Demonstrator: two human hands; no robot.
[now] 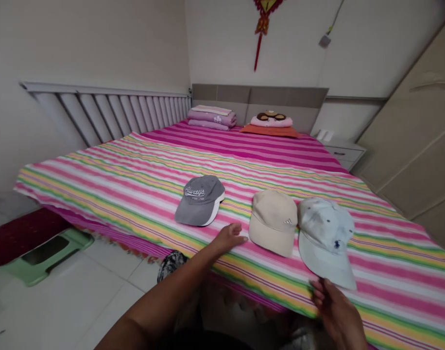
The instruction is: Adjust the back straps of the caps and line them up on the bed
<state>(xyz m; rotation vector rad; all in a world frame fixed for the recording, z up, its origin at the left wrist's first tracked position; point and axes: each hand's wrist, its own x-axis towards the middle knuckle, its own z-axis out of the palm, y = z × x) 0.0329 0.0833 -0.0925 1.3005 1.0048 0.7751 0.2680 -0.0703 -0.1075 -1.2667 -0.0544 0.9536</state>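
Observation:
Three baseball caps lie on a striped bedspread point(142, 170). The grey cap point(200, 200) with white lettering is on the left, apart from the others. A beige cap point(273, 221) sits in the middle, close against a pale blue cap point(326, 238) with a small dark emblem. My left hand point(230, 238) is between the grey and beige caps, nearest the beige one, thumb apart from the loosely bent fingers, holding nothing. Just below the pale blue cap's brim is my right hand point(335, 308), fingers loosely bent and apart; whether a fingertip touches the brim I cannot tell.
Folded purple bedding point(211, 118) and a pink folded stack point(271, 121) lie by the headboard point(226, 95). A slatted rail point(109, 112) borders the left side. On the floor at left stands a green stool point(47, 257); a white nightstand point(342, 150) is at far right.

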